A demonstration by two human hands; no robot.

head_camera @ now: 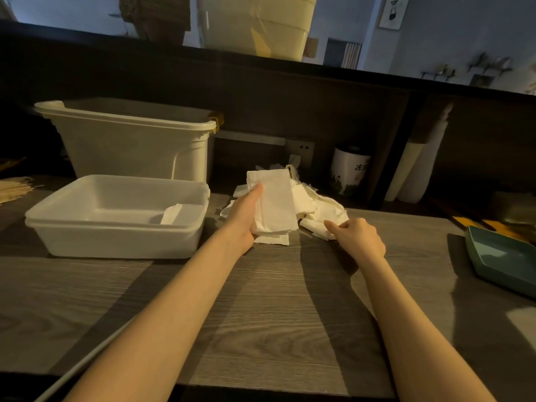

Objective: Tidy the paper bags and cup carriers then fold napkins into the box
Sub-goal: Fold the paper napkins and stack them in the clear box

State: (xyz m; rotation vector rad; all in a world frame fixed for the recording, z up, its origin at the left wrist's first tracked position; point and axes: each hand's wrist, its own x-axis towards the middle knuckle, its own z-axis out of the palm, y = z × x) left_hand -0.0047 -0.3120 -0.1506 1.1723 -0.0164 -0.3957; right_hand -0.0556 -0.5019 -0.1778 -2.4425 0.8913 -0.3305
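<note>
My left hand (246,216) grips a folded stack of white napkins (275,204), thumb on top, lifted slightly above the wooden counter. Behind and to the right of it lies a loose pile of white napkins (322,210). My right hand (358,236) pinches the near edge of that pile with thumb and forefinger. To the left stands a shallow white plastic box (116,224); a folded napkin (174,213) lies inside against its right wall.
A tall cream bin (136,140) stands behind the shallow box. A white canister (349,172) and rolled paper (417,166) sit at the back right. A green tray (504,262) lies at the right edge. Wooden sticks (14,188) lie far left.
</note>
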